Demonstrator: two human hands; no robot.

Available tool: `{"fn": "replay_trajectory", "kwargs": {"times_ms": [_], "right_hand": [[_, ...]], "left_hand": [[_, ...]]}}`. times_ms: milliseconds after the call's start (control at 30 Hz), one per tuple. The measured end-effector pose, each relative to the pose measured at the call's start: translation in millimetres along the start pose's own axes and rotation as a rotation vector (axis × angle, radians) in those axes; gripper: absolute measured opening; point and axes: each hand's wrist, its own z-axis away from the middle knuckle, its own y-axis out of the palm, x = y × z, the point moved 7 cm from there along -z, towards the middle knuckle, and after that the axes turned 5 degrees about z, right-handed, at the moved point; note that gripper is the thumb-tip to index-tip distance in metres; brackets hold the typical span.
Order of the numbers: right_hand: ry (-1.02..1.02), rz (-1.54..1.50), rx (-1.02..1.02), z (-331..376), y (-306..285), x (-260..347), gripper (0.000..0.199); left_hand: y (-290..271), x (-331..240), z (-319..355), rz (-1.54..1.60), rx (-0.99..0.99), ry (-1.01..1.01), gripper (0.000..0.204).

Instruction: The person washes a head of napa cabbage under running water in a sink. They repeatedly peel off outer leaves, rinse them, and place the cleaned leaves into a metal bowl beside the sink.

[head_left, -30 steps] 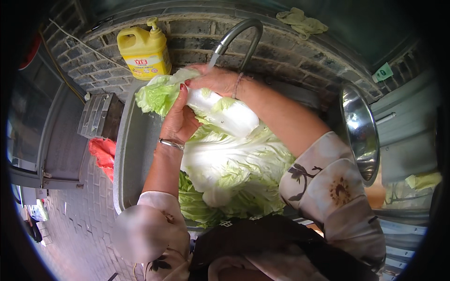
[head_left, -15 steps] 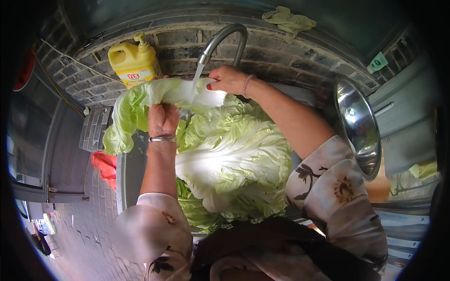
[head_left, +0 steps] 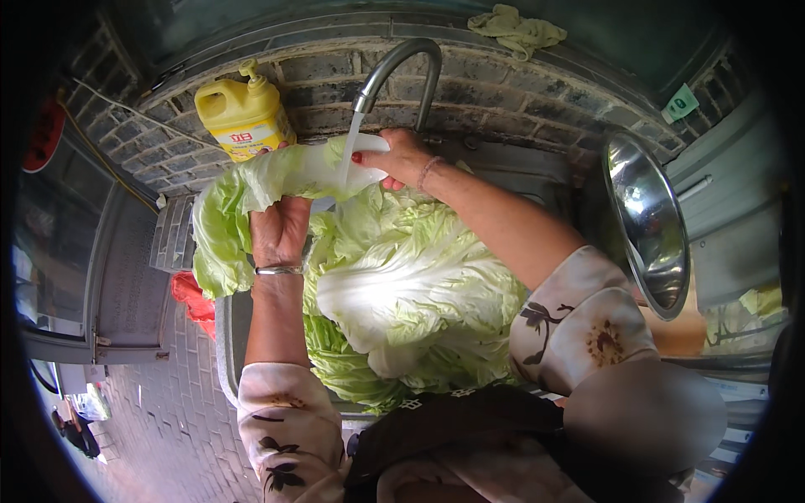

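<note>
As water (head_left: 349, 152) runs from the tap (head_left: 411, 45) at 12 o'clock in the head view, it lands on the pale rib of a long cabbage leaf (head_left: 293, 174), which stretches over the sink (head_left: 238, 331) toward 10 o'clock. The right hand (head_left: 402, 158), just past 12, has its fingers closed on the leaf's thick white end. The left hand (head_left: 281, 228), toward 10, bears the leaf from below; its fingers are mostly hidden behind the leaf, so I cannot tell how tightly they close. The leaf's frilly end droops toward 9 o'clock.

Rinsing appears to be partway along, with this one leaf under the stream and not yet set down. A heap of leaves (head_left: 419, 289) fills the middle of the sink and spreads toward 6 o'clock. Which of those are already rinsed and which are left cannot be told by eye, so the remaining share is uncertain. At 3 o'clock a steel bowl (head_left: 658, 230) stands tilted beside the sink; glare hides whether it holds anything. The yellow jug (head_left: 243, 113) sits between 10 and 11.
</note>
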Motion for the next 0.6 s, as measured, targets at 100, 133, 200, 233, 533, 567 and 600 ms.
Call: {"fn": "replay_trajectory", "kwargs": {"times_ms": [100,133,200,233,533,567,600], "right_hand": [[0.043,0.003,0.054,-0.2,-3.9,-4.7,0.042],[0.055,0.005,0.074,-1.1,-1.4,-5.9,0.041],[0.087,0.005,0.114,-2.9,5.2,-11.8,0.04],[0.02,0.008,0.171,-2.0,8.2,-11.1,0.04],[0.043,0.18,0.398,14.1,28.2,5.2,0.048],[0.034,0.124,0.454,18.1,31.2,8.6,0.048],[0.004,0.047,0.551,24.4,38.0,9.0,0.044]], "left_hand": [[-2.8,0.7,2.4,-0.048,0.019,-0.007,0.032],[-5.0,0.9,3.4,-0.073,-0.001,-0.022,0.032],[-11.2,1.2,5.1,-0.123,-0.044,-0.06,0.031],[-14.9,-0.6,4.9,-0.155,-0.081,-0.052,0.031],[-19.4,-21.4,9.9,-0.303,-0.38,-0.098,0.028],[-18.4,-25.7,10.9,-0.322,-0.388,-0.097,0.028],[-19.7,-31.2,11.5,-0.357,-0.404,-0.094,0.028]]}}
